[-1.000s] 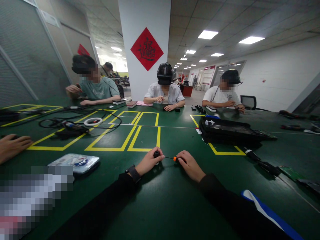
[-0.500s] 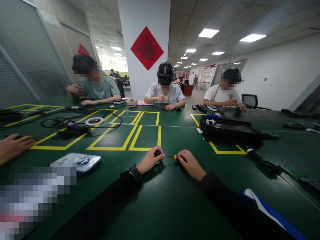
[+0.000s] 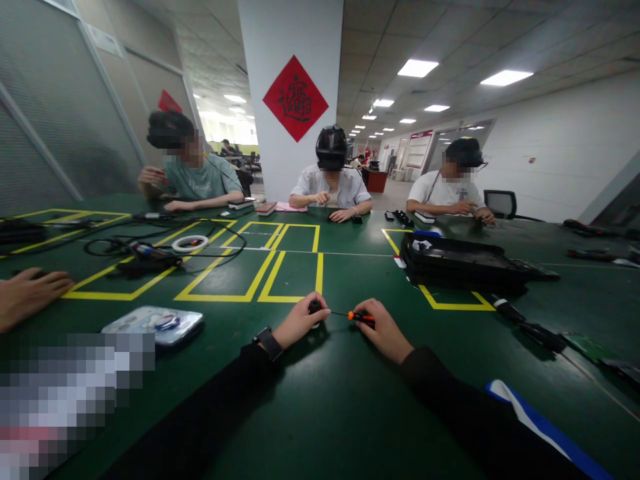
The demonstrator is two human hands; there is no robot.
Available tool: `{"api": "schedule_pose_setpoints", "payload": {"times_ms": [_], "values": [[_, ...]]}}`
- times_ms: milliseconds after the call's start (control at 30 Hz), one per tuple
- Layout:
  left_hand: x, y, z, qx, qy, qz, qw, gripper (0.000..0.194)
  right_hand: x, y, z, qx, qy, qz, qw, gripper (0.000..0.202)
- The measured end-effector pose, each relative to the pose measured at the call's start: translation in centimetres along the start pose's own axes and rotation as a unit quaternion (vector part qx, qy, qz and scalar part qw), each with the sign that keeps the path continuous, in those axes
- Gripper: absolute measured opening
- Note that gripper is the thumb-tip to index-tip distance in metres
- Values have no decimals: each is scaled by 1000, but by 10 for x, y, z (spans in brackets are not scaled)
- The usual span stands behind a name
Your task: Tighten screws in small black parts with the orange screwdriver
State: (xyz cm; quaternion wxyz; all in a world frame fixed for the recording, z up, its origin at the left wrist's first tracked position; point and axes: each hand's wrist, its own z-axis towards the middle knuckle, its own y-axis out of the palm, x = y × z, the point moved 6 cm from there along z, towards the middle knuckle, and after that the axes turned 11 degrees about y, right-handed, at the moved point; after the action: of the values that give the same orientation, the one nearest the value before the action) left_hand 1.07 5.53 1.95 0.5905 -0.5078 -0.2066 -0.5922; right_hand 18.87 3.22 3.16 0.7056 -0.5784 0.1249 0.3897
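Near the middle of the green table, my left hand [image 3: 300, 321] is closed on a small black cylindrical object [image 3: 315, 307]. My right hand [image 3: 387, 331] holds a screwdriver [image 3: 361, 317] by its orange and black handle, lying sideways between thumb and fingers. Its thin shaft points left and reaches the small black object at my left fingertips. Whether the tip sits inside that object is too small to tell.
A black tray [image 3: 460, 263] stands at the right, beyond a blue and white item [image 3: 530, 420]. A clear case [image 3: 155, 323], cables and a white tape ring [image 3: 190, 243] lie left. Another person's hand [image 3: 35, 297] rests far left. Three people sit opposite.
The fingers of my right hand have lifted and opened a little around the screwdriver, so more of its handle shows. My left hand has stayed in place.
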Motion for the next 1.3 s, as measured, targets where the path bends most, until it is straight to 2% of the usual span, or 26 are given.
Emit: {"api": "schedule_pose_setpoints", "payload": {"times_ms": [133,367,500,600,700,833,933,1067,1167,1300], "values": [[0,2,0,-12,12,1,1000,22,0,-1,0,3,11,7,1000,23],[-1,1,0,-3,13,1,1000,21,1,0,1,-9,-1,27,1000,12],[0,3,0,-12,9,-3,1000,21,2,-1,0,0,13,40,999,23],[1,2,0,-12,9,-6,1000,21,4,0,1,-4,23,27,999,18],[0,1,0,-12,8,-6,1000,21,3,1,2,-18,10,13,1000,25],[-2,-1,1,-3,10,1,1000,21,1,0,1,-21,3,37,999,13],[-3,0,1,-7,7,4,1000,23,1,-1,-1,-12,12,37,999,23],[-3,-1,1,-4,9,10,1000,23,4,1,1,-1,26,11,1000,18],[-4,0,1,-7,6,3,1000,22,4,2,2,-5,12,-4,1000,26],[-5,-1,1,-2,9,0,1000,22,3,2,0,-4,-2,12,1000,18]]}}
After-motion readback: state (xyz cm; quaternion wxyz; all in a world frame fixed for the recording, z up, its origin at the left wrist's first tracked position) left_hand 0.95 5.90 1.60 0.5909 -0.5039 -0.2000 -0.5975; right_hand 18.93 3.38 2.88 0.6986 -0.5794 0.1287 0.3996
